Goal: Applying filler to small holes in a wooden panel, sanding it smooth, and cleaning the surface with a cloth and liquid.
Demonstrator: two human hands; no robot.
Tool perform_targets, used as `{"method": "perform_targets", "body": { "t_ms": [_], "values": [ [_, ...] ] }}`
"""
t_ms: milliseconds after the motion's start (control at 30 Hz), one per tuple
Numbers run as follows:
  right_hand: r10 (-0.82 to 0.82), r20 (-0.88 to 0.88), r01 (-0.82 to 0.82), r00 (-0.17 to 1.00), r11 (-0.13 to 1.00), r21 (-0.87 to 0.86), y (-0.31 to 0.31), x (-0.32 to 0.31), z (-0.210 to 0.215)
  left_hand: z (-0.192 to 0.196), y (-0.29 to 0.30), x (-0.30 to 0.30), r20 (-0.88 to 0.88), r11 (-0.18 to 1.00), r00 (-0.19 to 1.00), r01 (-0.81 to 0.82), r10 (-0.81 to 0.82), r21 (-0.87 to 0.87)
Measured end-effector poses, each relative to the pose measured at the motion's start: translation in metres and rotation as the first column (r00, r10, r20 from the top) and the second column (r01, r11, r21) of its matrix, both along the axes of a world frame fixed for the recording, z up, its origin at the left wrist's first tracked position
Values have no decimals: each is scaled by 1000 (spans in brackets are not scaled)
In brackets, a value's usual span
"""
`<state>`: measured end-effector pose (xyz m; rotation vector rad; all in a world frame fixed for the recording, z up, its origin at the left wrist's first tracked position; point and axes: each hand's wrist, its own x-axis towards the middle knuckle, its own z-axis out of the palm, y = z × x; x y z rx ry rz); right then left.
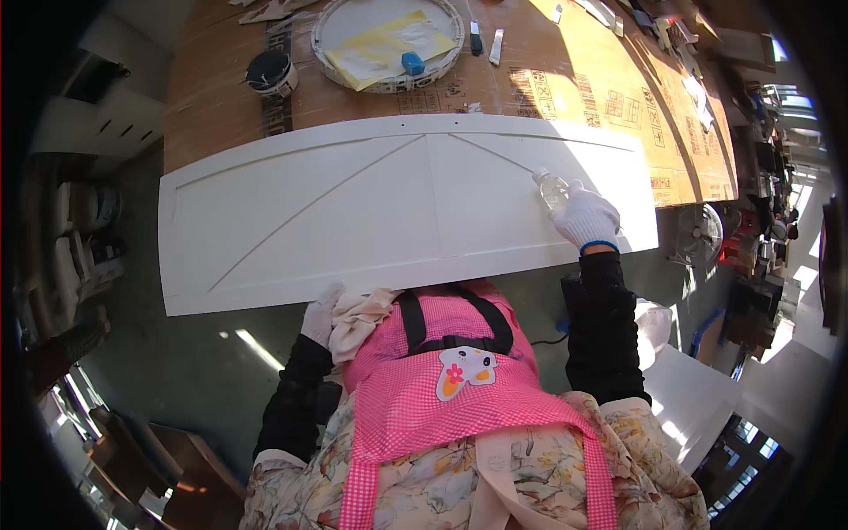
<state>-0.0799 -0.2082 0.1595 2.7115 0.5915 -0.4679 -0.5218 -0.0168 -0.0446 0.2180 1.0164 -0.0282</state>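
Observation:
A long white panel [353, 221] with raised frame strips and diagonal grooves lies in front of me on the cardboard-covered table. My right hand [588, 217], in a white knitted glove with a blue cuff edge, is closed around a small clear plastic bottle [553, 189]. It holds the bottle over the right part of the panel, its narrow end pointing away from me near a diagonal groove. Also gloved in white, my left hand [321, 314] is by the panel's near edge, closed on a crumpled beige cloth [362, 316]; its fingers are partly hidden.
Beyond the panel stand a dark-topped tub [270, 71] and a round white lid [389, 85] bearing yellow sandpaper and a blue block [412, 63]. Two putty knives [496, 48] lie to its right. A fan [700, 233] stands off the table's right side.

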Motion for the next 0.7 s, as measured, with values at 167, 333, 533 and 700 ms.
{"method": "perform_targets", "body": {
  "t_ms": [167,333,533,700],
  "values": [
    [237,-87,-224,968,966,132,46,-49,-2,44,0,23,-15,997,999,-48,49,53],
    [464,-216,-408,859,875,259,96,-89,-10,70,-5,31,62,979,996,-70,59,194],
    [601,-142,-524,786,771,362,134,-92,-9,60,-8,35,21,973,997,-80,78,218],
    [594,-241,-520,768,797,308,151,-103,-12,51,-12,35,-35,847,999,51,-38,529]
  ]
}}
